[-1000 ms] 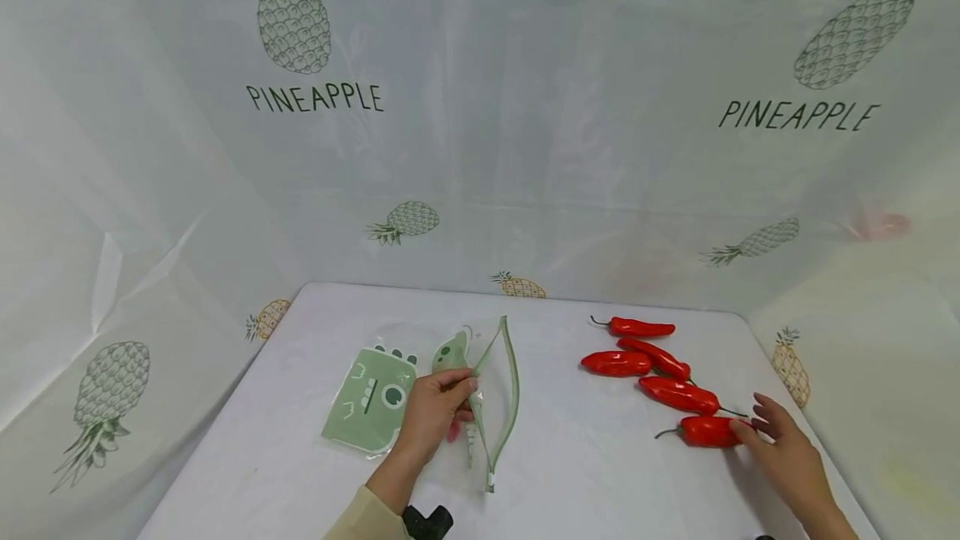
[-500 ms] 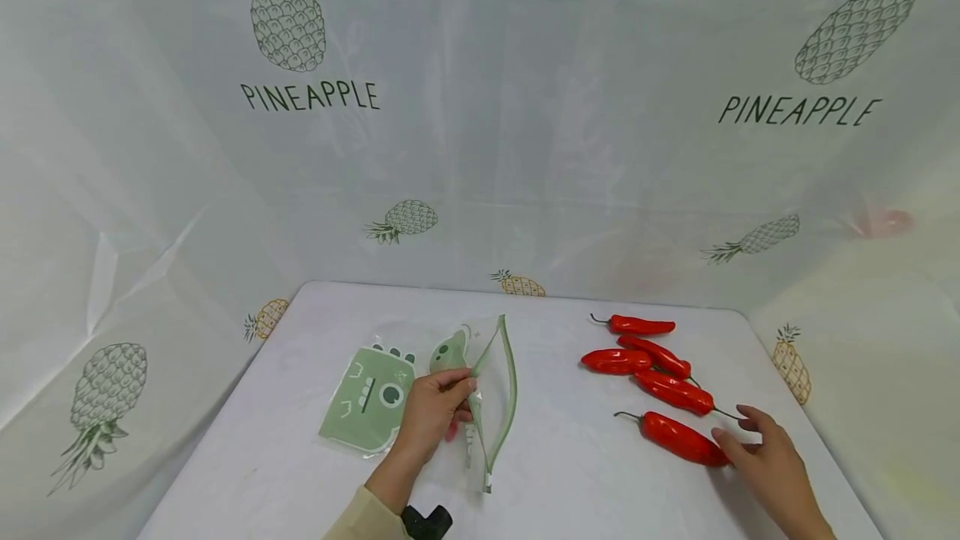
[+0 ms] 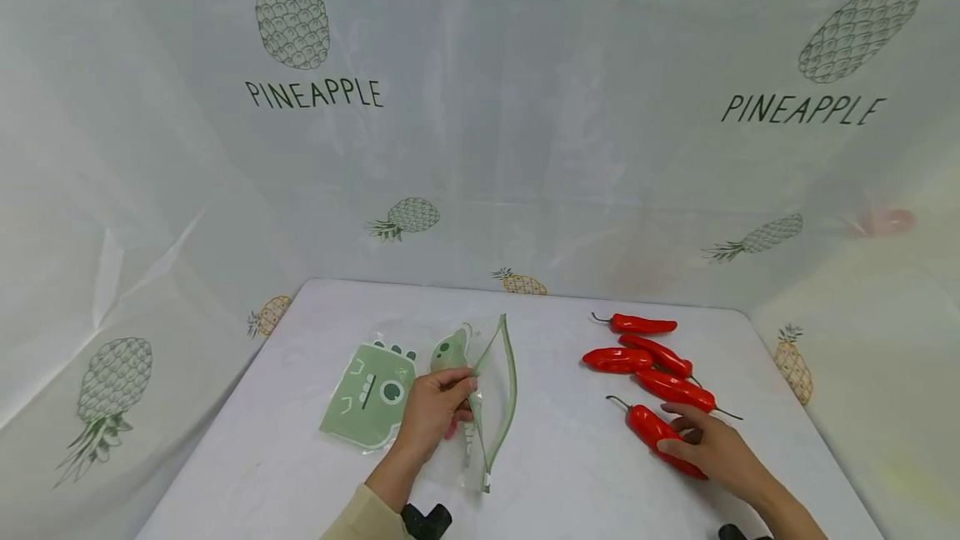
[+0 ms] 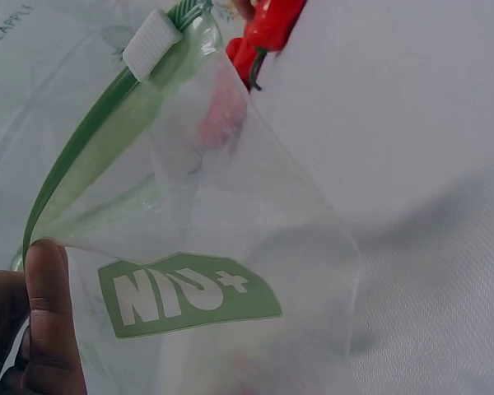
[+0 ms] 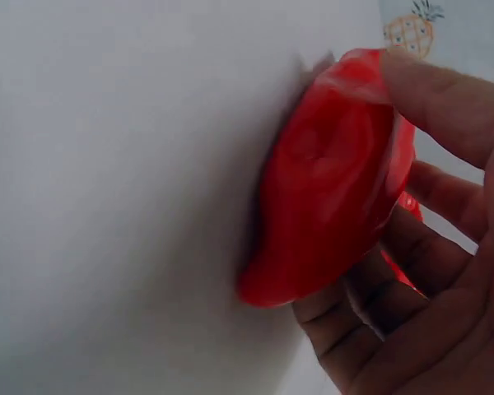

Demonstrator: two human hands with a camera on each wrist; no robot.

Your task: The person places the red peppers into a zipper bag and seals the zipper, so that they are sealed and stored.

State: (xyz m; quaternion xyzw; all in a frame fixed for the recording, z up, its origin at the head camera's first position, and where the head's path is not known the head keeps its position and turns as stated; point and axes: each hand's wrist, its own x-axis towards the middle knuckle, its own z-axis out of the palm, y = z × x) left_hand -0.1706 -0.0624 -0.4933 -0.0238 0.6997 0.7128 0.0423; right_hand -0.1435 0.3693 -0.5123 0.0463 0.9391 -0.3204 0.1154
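My left hand pinches the open edge of a clear zip bag with a green rim. In the left wrist view, the mouth of this slider bag gapes beside the thumb and fingertips. A small red patch shows below the hand; its nature is unclear. To the right, my right hand holds a red chili pepper, stem pointing up-left. From the right wrist, the thumb lies on one side of the pepper and curled fingers on the other. The pepper's stem is hidden there.
Several more red peppers lie behind the right hand, partly overlapping. Left of the left hand is a flat green monster-face bag. A pineapple-print sheet hangs around the white table.
My right hand has moved left and its fingers now close around the pepper. That pepper has shifted left and turned from nearly level to slanting. The left hand and bag stay put.
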